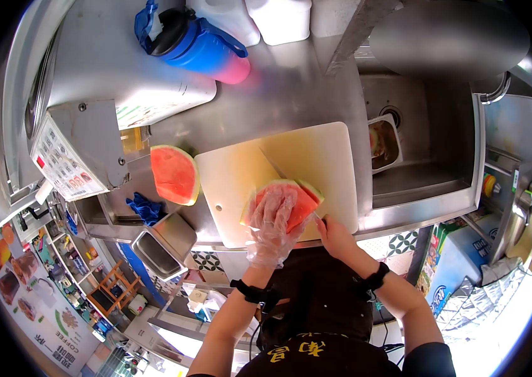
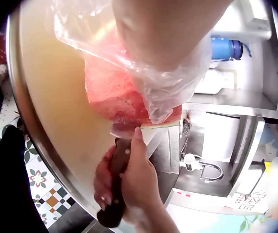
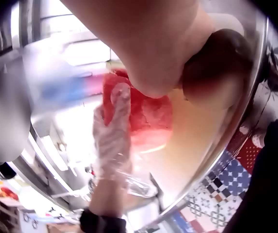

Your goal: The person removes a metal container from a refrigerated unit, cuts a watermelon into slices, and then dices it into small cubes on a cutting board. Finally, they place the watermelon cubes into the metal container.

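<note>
On board [image 1: 241, 169], left hand [image 1: 270, 220] atop watermelon [image 1: 304, 206]

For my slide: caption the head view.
Gloved left hand presses a watermelon wedge on the cutting board; right hand grips a knife.

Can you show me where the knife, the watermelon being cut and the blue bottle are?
knife [image 2: 111, 216], left wrist view, on the dark end of its handle.
watermelon piece [image 1: 305, 204], head view, on its red flesh beside the glove.
blue bottle [image 1: 200, 50], head view, on its blue body.
</note>
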`<state>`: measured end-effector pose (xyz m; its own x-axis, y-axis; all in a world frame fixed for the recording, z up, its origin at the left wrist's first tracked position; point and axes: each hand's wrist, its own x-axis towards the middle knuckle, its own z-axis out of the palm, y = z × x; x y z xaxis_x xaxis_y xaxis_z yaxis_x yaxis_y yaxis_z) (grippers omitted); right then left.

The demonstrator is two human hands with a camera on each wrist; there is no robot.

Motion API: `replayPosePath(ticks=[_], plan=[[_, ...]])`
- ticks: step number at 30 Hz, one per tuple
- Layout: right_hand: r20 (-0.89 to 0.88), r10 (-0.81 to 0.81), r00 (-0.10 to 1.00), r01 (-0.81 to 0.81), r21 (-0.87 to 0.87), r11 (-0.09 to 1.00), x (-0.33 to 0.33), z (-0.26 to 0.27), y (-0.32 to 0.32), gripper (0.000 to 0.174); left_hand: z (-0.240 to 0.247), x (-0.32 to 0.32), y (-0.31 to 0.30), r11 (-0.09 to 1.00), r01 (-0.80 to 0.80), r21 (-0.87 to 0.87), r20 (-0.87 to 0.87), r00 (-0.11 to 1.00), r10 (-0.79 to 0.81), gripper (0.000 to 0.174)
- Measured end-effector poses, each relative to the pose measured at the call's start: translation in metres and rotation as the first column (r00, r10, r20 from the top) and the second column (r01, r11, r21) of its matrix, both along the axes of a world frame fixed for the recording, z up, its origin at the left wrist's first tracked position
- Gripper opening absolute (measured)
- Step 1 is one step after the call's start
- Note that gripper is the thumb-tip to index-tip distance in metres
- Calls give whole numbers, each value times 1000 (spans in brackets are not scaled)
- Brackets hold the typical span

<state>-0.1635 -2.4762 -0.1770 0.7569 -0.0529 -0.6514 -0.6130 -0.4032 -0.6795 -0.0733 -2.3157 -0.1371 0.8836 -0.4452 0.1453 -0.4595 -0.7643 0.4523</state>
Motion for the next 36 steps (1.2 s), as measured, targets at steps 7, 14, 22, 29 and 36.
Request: replayPosePath(ticks=[7, 14, 22, 29, 36], plan=[[71, -49, 996, 51, -17, 999, -23, -4, 10, 35, 5, 4, -1, 1000, 14, -6, -3, 1000, -14, 76], [-137, 100, 986, -117, -128, 985, -82, 8, -4, 37, 13, 46, 4, 914, -377, -149, -584, 779, 226, 61], [16, -142, 990, 140, 75, 987, -54, 25, -13, 33, 17, 54, 2, 771, -582, -259, -823, 551, 139, 54], [-253, -394, 884, 421, 64, 905, -54, 20, -34, 36, 13, 59, 5, 722, -649, -241, -815, 539, 213, 43], [-121, -530, 840, 538, 52, 841, -70, 22, -77, 36, 20, 61, 8, 583, -783, -215, -881, 413, 231, 46]])
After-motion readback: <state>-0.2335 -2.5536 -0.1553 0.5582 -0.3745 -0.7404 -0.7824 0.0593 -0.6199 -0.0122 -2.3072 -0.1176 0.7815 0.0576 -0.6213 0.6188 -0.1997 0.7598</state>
